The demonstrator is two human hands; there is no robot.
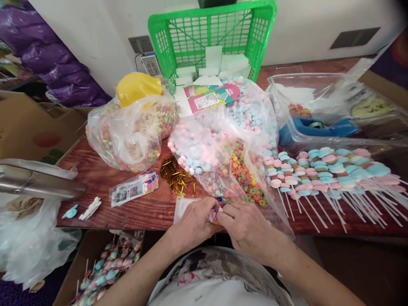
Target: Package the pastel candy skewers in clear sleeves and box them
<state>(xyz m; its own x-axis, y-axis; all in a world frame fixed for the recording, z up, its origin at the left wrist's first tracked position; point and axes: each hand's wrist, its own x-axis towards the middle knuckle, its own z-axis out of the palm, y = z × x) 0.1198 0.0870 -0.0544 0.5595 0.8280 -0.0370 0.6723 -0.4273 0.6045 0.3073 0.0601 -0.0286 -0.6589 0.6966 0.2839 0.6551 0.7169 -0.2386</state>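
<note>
At the table's front edge, my left hand [198, 217] and my right hand [247, 225] meet with fingers bent around a small printed candy wrapper [215, 215]. Most of the wrapper is covered by the fingers, and I cannot see what is inside. Just beyond lie a clear bag of coloured ring candies [247, 178] and a big bag of pink and blue candies [199, 144]. Gold twist ties [175, 174] are heaped to the left, beside a small stack of flat printed wrappers [134, 189]. On the right lies a pile of candy skewers [331, 170] with white sticks.
A green basket [210, 12] holding white boxes stands against the wall. At back right is a clear bin [318, 138] with a blue tape dispenser [331, 128]. A steel flask [41, 185] lies at left. Below the edge, a carton [75, 272] contains more candy skewers.
</note>
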